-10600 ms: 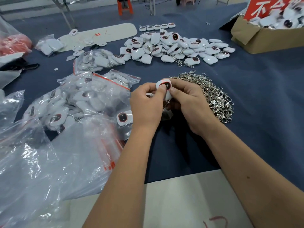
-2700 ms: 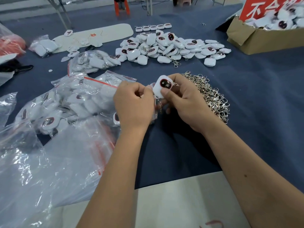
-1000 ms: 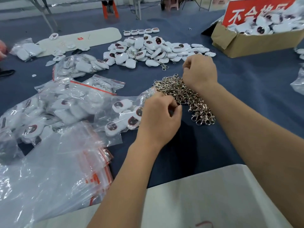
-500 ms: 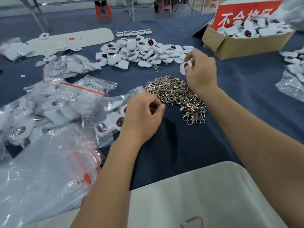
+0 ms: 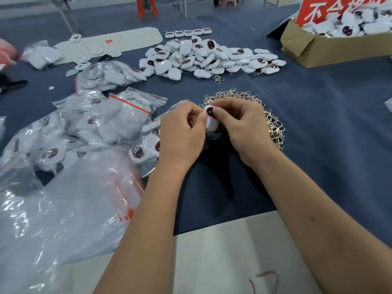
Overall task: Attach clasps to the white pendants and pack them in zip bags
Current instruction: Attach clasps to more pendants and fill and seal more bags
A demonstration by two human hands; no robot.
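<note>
Both hands, left hand (image 5: 182,136) and right hand (image 5: 244,128), pinch one white pendant (image 5: 211,118) between them.

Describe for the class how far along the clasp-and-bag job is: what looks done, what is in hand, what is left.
Done: zip bags at the left already hold white pendants. In hand: the left hand and right hand hold one pendant between them; whether its clasp is on cannot be seen. Left: a heap of loose clasps, a pile of unbagged pendants and a cardboard box holding more.
</note>
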